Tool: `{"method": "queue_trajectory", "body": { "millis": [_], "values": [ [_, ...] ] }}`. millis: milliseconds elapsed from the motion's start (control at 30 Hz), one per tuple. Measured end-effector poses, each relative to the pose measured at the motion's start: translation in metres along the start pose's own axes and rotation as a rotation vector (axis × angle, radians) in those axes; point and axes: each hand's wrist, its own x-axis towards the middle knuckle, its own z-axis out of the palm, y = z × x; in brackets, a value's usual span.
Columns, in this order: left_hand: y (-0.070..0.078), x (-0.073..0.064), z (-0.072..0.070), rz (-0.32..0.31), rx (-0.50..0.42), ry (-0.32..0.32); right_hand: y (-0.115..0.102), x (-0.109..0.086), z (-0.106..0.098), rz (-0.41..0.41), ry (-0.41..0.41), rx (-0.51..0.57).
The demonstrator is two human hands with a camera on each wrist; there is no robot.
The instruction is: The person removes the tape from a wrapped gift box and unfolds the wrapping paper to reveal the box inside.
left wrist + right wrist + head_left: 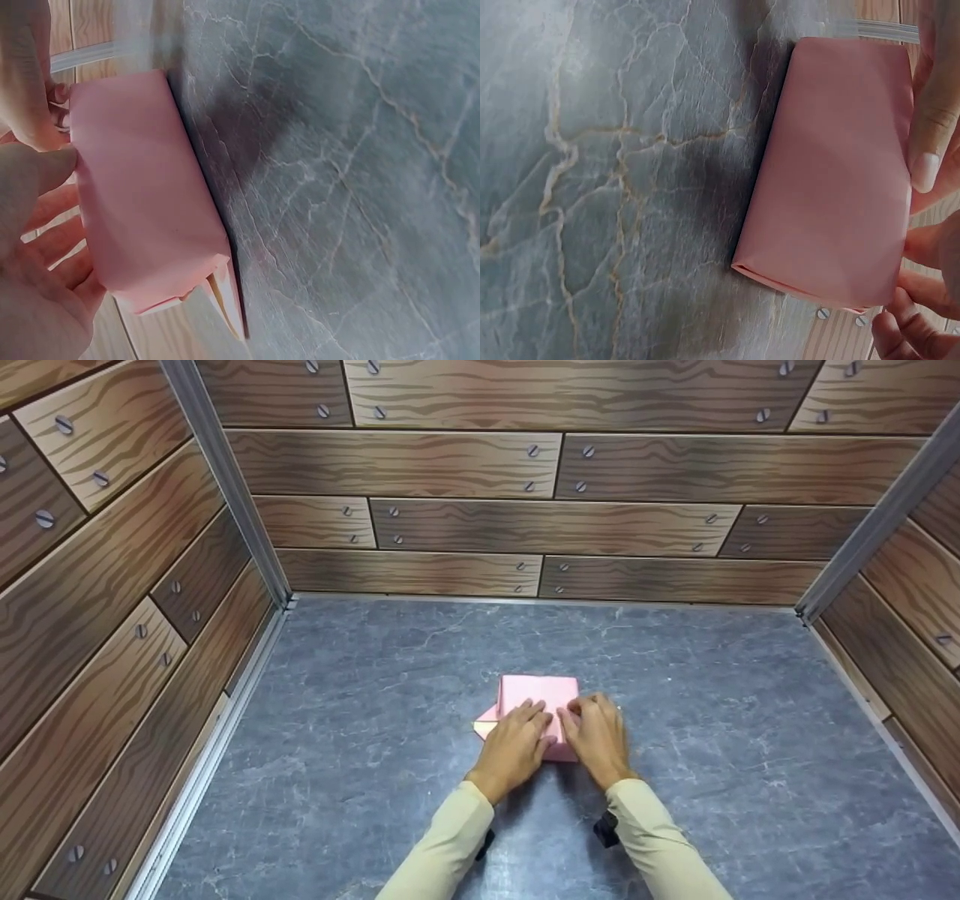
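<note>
A pink box [538, 690], wrapped in paper, sits on the grey marbled tabletop [360, 720] directly in front of the person. It lies flat and nearly square to the person, one side facing them. The near side is an oblong whose long axis runs left to right, along the tabletop, as both wrist views show. Seen from the head, the top looks almost square. At the left end a pointed paper flap [484, 727] juts out, its tip aimed at the person's left and its pale inner face showing.

Both forearms, in pale sleeves [442, 840], reach forward and angle inward to the box. The left hand [516, 739] lies over the left part of the top, fingers extended and pressing rather than gripping, its thumb along the near edge. The right hand [602, 731] comes in at the right edge with bent fingers, the fingertips touching the box; whether they pinch the paper cannot be told.
</note>
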Motion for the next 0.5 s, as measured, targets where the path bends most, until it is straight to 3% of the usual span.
{"method": "queue_trajectory", "body": {
  "millis": [300,500],
  "values": [
    [0.0012,0.0022,-0.0013,-0.013,-0.011,-0.004,0.0005,0.0017,0.0039,-0.178,0.07,-0.146],
    [0.0018,0.0021,-0.001,-0.025,-0.008,-0.009,0.0057,0.0002,0.0066,-0.217,0.12,-0.144]
  ]
}}
